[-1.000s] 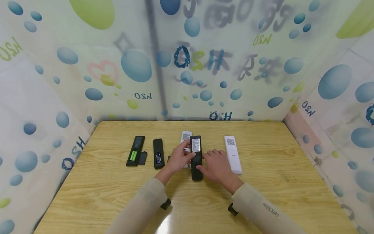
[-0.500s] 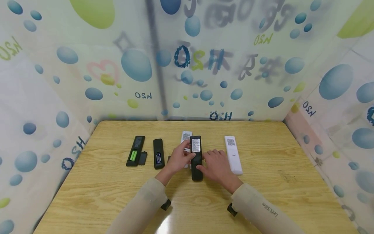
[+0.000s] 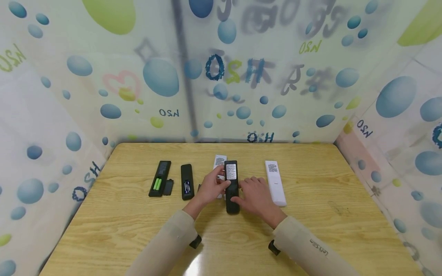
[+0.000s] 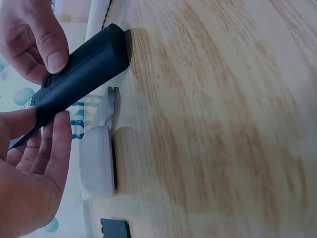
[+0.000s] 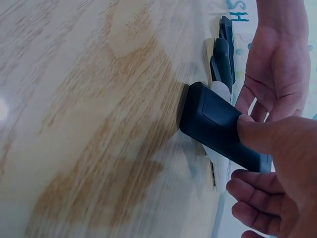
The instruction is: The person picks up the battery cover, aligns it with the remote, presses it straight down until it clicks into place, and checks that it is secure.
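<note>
A black remote control (image 3: 233, 195) is tilted up off the table with its back, a white label and the battery cover, facing up. My left hand (image 3: 211, 187) grips it at the left edge, thumb on top and fingers underneath, as the left wrist view shows. On the other side my right hand (image 3: 257, 196) holds it too. The right thumb (image 5: 255, 131) presses on the back by the battery cover (image 5: 218, 115), which is in place; the other fingers curl at the far edge. A white remote (image 3: 220, 161) lies just behind, partly hidden by the left hand.
To the left lie a black remote (image 3: 164, 168) with green batteries (image 3: 157, 184) showing, its loose cover (image 3: 168, 187), and another black remote (image 3: 187, 172) with blue batteries (image 3: 187, 187). A second white remote (image 3: 275, 186) lies right of the right hand. A patterned wall backs the wooden table (image 3: 310, 237).
</note>
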A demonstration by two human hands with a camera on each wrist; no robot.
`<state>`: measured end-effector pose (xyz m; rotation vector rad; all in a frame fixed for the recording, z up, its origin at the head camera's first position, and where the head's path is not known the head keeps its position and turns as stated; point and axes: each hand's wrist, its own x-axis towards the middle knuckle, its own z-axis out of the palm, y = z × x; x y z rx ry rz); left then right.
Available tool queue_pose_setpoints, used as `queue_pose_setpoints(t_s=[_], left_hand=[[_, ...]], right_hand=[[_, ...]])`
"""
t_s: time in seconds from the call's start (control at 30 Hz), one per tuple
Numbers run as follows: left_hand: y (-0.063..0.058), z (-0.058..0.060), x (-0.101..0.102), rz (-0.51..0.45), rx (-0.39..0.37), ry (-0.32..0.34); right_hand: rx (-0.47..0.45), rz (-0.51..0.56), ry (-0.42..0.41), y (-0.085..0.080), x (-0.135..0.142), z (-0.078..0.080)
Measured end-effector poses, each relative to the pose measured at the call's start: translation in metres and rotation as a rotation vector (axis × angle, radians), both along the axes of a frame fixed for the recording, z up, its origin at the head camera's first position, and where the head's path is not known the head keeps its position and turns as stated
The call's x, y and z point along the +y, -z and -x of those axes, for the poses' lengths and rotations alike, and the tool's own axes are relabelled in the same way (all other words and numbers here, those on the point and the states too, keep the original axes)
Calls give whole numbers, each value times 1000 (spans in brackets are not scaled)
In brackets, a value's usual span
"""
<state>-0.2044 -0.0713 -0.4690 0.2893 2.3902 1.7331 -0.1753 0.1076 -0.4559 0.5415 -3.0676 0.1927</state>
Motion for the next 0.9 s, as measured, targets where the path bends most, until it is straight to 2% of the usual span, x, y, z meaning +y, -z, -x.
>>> queue_pose_setpoints(t_s=[0.53, 0.73, 0.9], left_hand=[[3, -1, -1, 106, 31, 24], [3, -1, 0, 116, 30, 19], [3, -1, 1, 100, 36, 12]], right_hand=[[-39, -2, 63, 0, -8, 5], [-36, -11, 70, 0, -8, 4], [-69, -23, 66, 0, -8, 5]])
